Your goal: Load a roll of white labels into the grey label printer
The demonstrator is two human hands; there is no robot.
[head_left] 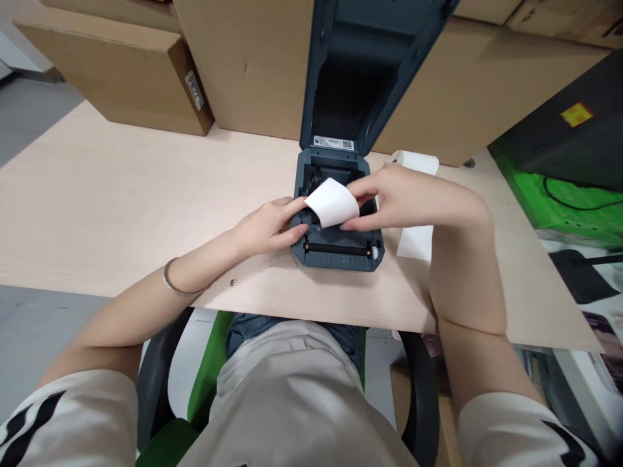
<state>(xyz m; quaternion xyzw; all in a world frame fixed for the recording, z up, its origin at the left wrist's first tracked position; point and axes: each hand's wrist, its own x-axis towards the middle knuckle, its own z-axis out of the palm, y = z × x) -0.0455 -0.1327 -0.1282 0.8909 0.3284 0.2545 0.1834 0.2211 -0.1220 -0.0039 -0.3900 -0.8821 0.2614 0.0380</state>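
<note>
A dark grey label printer (341, 261) stands on the table with its lid (360, 71) raised. Over its inner bay, my right hand (384, 198) grips a white label roll (333, 202) by its right side, thumb below and fingers above. The roll is tilted, and part of the paper's left corner meets the fingertips of my left hand (270, 224). That hand holds the printer's left edge, with its thumb on the rim and the index finger reaching into the bay. Paper hides where the left fingertip ends. In front of the bay lies a black roller (338, 249).
Behind the printer stand large cardboard boxes (253, 65). Right of it, partly behind my right arm, is another white paper roll (418, 162) with a strip hanging forward. A dark and green case (559, 194) stands farther right. The table's front edge (311, 316) runs close to my body.
</note>
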